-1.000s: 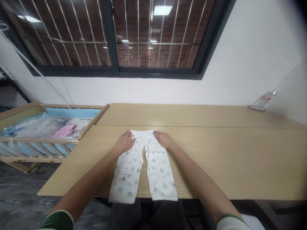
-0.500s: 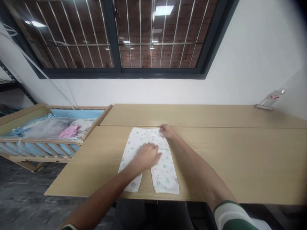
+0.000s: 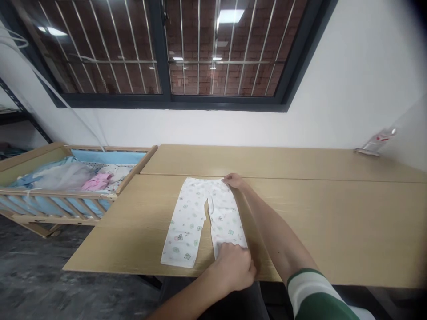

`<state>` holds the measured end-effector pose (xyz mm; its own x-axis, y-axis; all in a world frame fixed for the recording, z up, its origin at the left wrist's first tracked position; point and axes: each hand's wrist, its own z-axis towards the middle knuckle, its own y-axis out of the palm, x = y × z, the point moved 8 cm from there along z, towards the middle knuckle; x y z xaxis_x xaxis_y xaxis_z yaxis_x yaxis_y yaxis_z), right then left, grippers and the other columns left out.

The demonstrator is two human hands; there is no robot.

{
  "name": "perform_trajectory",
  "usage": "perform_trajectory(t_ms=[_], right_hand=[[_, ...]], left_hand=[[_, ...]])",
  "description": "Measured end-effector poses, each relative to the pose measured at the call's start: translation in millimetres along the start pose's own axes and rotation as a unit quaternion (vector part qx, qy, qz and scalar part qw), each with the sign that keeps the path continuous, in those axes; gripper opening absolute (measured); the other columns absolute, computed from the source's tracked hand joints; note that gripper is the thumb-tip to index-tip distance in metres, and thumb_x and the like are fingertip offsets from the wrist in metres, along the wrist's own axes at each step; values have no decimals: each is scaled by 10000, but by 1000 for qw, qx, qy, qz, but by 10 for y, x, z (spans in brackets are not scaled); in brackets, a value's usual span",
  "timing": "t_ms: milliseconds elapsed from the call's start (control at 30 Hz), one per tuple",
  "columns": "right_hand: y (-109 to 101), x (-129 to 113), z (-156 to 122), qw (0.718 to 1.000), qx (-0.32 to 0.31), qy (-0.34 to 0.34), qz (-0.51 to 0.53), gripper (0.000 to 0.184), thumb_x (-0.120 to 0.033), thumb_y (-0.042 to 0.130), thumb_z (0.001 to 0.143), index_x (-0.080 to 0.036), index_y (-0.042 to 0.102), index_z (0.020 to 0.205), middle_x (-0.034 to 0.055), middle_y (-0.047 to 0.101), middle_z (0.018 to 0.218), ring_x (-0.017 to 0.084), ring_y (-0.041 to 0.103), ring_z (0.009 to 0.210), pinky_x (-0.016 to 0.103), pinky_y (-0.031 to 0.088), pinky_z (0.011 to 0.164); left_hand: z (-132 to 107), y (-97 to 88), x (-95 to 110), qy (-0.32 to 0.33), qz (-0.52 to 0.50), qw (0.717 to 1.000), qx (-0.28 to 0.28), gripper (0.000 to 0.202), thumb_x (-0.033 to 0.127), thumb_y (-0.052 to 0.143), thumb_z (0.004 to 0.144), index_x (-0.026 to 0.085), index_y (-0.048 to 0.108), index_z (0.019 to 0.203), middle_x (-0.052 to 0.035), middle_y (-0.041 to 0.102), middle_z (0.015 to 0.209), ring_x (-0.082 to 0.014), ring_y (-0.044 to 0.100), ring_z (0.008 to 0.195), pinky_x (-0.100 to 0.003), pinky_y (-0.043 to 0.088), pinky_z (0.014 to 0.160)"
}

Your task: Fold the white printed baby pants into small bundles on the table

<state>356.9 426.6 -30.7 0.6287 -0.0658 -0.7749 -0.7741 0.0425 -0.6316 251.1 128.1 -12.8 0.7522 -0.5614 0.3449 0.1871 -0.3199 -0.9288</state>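
A pair of small white baby pants (image 3: 187, 222) with green and grey animal prints lies flat on the wooden table, waistband away from me and the two legs toward me. At the waistband's right corner, my right hand (image 3: 234, 181) pinches the cloth. My left hand (image 3: 235, 266) is closed over the bottom of the right leg at the table's near edge, its fingers curled round the hem. That hem is hidden beneath the hand. The left leg lies free, with a narrow gap between the legs.
The wooden table (image 3: 316, 213) runs along the wall under a barred window (image 3: 220, 58). On the left stands a wooden crib (image 3: 110, 195) with blue lining and a pink cloth (image 3: 97, 182). A clear plastic package (image 3: 375, 143) lies at the far right corner.
My left hand has moved from over the middle of the pants down to the hem of the right leg and closed there. My right hand stays at the waistband corner.
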Motion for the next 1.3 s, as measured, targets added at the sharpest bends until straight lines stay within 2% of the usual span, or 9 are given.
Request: perform_trajectory(t_ms=[167, 267, 400, 500, 600, 767, 933, 1100, 1300], right_hand=[[-65, -64, -18, 999, 13, 10, 29, 122, -172, 778, 712, -144, 686, 787, 35, 725, 753, 157, 657, 713, 219, 488, 656], [-187, -142, -34, 999, 21, 13, 43, 185, -164, 773, 713, -139, 673, 867, 48, 724, 798, 154, 659, 701, 224, 494, 641], [-364, -269, -78, 999, 27, 11, 44, 226, -168, 767, 730, -129, 657, 924, 65, 712, 851, 148, 645, 699, 230, 488, 634], [-397, -394, -130, 999, 16, -2, 43, 223, -171, 756, 748, -134, 653, 942, 51, 697, 823, 141, 630, 692, 223, 477, 623], [-331, -565, -163, 999, -1, -20, 47, 235, -180, 748, 760, -144, 646, 969, 32, 681, 785, 138, 627, 690, 216, 474, 620], [-68, -915, -110, 998, -13, -41, 47, 242, -200, 726, 781, -157, 643, 1004, 26, 674, 786, 128, 605, 650, 215, 460, 597], [397, -1179, -29, 998, -12, -52, 23, 247, -192, 696, 796, -161, 631, 1033, 6, 662, 762, 118, 596, 624, 202, 445, 587], [924, -1278, -20, 998, -21, -52, -16, 271, -206, 687, 806, -179, 609, 1064, -2, 676, 750, 121, 594, 572, 209, 430, 546], [1277, -1305, -16, 995, -13, -58, -78, 144, -168, 645, 835, -192, 625, 975, 24, 705, 806, 139, 627, 660, 215, 425, 591]], left_hand=[[-76, -89, 10, 18, -95, 994, 51, 353, 367, 387, 955, 198, 678, 847, -88, 742, 819, -248, 688, 733, -346, 457, 668], [-107, -169, 43, 24, -184, 979, 84, 361, 406, 370, 982, 231, 654, 843, -29, 731, 792, -190, 649, 692, -299, 388, 618], [-164, -239, 61, 22, -263, 959, 104, 317, 416, 415, 969, 237, 640, 836, -1, 714, 762, -163, 612, 681, -282, 346, 611], [-287, -296, -41, 0, -297, 947, 121, 278, 378, 445, 947, 229, 598, 768, 12, 678, 704, -146, 576, 643, -275, 317, 592], [-484, -369, -230, -31, -329, 933, 142, 255, 336, 475, 921, 220, 515, 698, 30, 627, 650, -123, 525, 588, -267, 293, 569], [-877, -423, -601, -73, -405, 895, 169, 303, 345, 435, 950, 221, 455, 674, 39, 545, 591, -119, 498, 566, -255, 315, 566], [-1240, -321, -1043, -139, -440, 867, 189, 364, 434, 396, 980, 226, 449, 687, 31, 543, 601, -137, 523, 596, -255, 348, 587], [-1513, -255, -1467, -212, -347, 888, 213, 393, 448, 367, 988, 235, 395, 659, 39, 474, 589, -147, 496, 596, -271, 322, 607], [-1694, -190, -1789, -306, -147, 918, 203, 317, 322, 351, 998, 229, 508, 739, -10, 654, 687, -206, 640, 701, -301, 294, 636]])
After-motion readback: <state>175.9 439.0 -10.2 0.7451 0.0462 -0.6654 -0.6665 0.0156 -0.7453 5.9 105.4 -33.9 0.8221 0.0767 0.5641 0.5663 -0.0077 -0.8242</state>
